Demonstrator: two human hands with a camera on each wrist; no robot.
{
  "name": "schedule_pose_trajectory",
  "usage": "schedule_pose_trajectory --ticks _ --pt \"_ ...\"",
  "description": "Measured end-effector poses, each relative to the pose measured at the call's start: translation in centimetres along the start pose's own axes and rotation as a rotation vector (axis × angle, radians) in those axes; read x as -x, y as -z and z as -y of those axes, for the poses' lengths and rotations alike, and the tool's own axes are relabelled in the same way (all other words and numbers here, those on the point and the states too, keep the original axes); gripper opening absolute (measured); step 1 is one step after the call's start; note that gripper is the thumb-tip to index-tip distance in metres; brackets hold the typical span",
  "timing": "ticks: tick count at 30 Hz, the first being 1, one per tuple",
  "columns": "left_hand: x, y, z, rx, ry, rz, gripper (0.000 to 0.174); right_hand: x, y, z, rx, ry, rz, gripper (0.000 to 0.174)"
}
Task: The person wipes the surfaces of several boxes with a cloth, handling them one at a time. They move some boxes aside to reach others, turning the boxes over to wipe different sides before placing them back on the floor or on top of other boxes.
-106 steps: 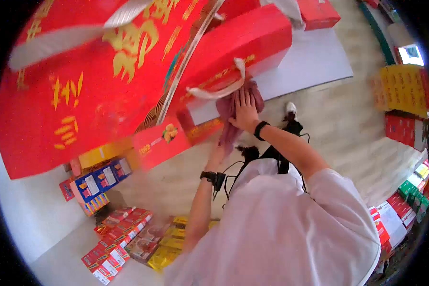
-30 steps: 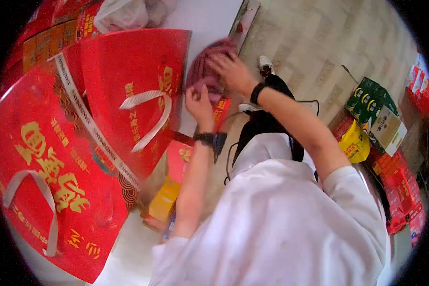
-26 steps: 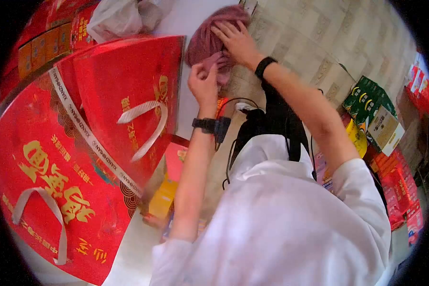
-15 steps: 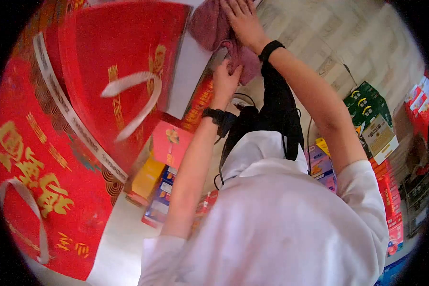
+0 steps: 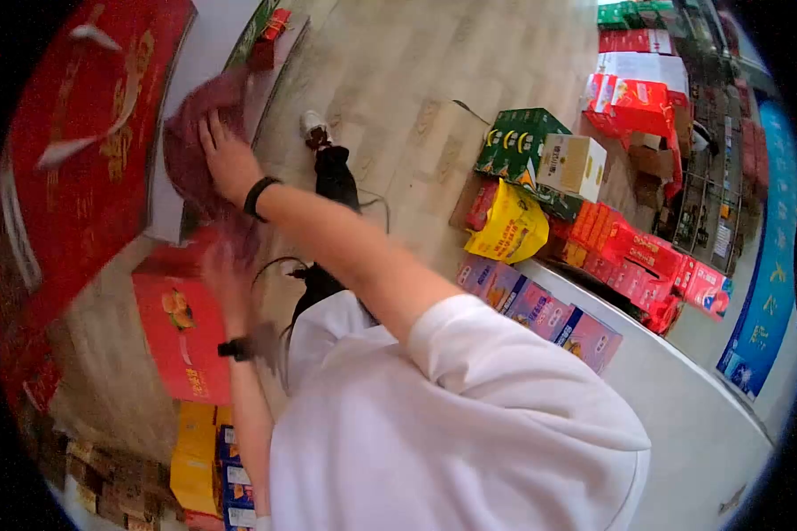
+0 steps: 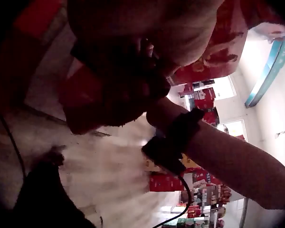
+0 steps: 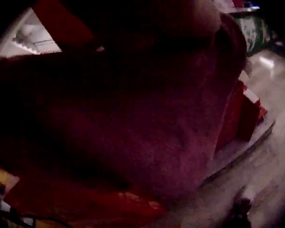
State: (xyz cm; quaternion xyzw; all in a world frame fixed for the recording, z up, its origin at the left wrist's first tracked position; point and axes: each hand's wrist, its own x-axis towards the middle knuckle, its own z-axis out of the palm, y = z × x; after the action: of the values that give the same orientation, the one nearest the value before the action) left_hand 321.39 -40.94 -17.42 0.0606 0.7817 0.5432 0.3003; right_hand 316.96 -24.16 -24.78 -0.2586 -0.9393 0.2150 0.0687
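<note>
A purple-mauve cloth (image 5: 184, 150) lies bunched on the white surface (image 5: 170, 217), beside a large red gift bag (image 5: 71, 203) with white handles. My right hand (image 5: 232, 164) rests on the cloth with its fingers stretched out. Lower down, my left hand (image 5: 226, 274) is blurred and holds the hanging end of the cloth. The left wrist view is dark, with the left hand (image 6: 147, 28) at the top and the other forearm reaching in. Purple cloth (image 7: 166, 137) fills the middle of the right wrist view.
A red box (image 5: 181, 336) with a fruit picture stands below the left hand, above a yellow box (image 5: 195, 460). Green boxes (image 5: 514, 146) and a yellow bag (image 5: 509, 226) stand on the right. A small red packet (image 5: 276, 25) lies at the surface's far end.
The head view has swung right, so bag, cloth and hands now sit further left in it. The right hand has stayed on the cloth, which slid along the surface beside the red bag.
</note>
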Motion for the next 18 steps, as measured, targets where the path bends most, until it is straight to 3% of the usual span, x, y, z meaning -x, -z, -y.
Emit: schedule_pose_trajectory --ticks 1,2,4,6,7,8,9,11,12,13,15,16,18 --pt "1.3 1.6 0.4 0.231 0.059 0.056 0.029 1.2 -0.9 1.2 -0.125 -0.117 0.107 0.075" --pt "2.8 4.1 2.7 0.226 0.063 0.059 0.029 3.2 -1.2 2.4 -0.172 -0.099 0.28 0.068" --pt "5.0 10.7 8.6 -0.097 0.031 -0.088 0.032 7.6 -3.5 6.0 -0.279 -0.072 0.548 0.057" --pt "8.3 13.8 8.2 0.119 0.193 -0.255 0.031 11.5 -5.0 9.8 -0.389 -0.055 0.698 0.054" --pt "9.7 16.5 9.9 0.053 0.113 -0.23 0.031 13.8 -5.1 11.6 -0.448 -0.052 0.767 0.056" --pt "10.5 17.9 12.4 -0.011 0.04 -0.2 0.032 16.5 -6.3 12.8 -0.39 -0.065 0.599 0.066" --pt "11.4 17.1 11.6 0.013 0.048 -0.179 0.032 18.4 -7.2 13.7 -0.329 -0.079 0.436 0.076" --pt "13.6 16.2 7.7 -0.046 0.04 -0.329 0.032 20.0 -7.0 14.1 -0.268 -0.084 0.437 0.079" --pt "13.7 15.9 7.7 -0.035 0.056 -0.315 0.032 20.1 -6.0 14.2 -0.238 -0.066 0.433 0.081" --pt "13.1 15.7 7.8 -0.021 0.055 -0.354 0.034 19.7 -4.9 14.0 -0.226 -0.076 0.44 0.081" --pt "11.9 15.6 8.4 0.003 0.056 -0.397 0.036 18.3 -1.6 13.2 -0.227 -0.099 0.693 0.082" --pt "11.1 15.1 8.7 0.031 0.062 -0.422 0.037 18.0 -3.9 12.3 -0.202 -0.068 0.688 0.08" --pt "9.4 14.7 9.8 0.067 0.076 -0.461 0.038 16.9 -2.4 11.2 -0.151 -0.003 0.767 0.08"
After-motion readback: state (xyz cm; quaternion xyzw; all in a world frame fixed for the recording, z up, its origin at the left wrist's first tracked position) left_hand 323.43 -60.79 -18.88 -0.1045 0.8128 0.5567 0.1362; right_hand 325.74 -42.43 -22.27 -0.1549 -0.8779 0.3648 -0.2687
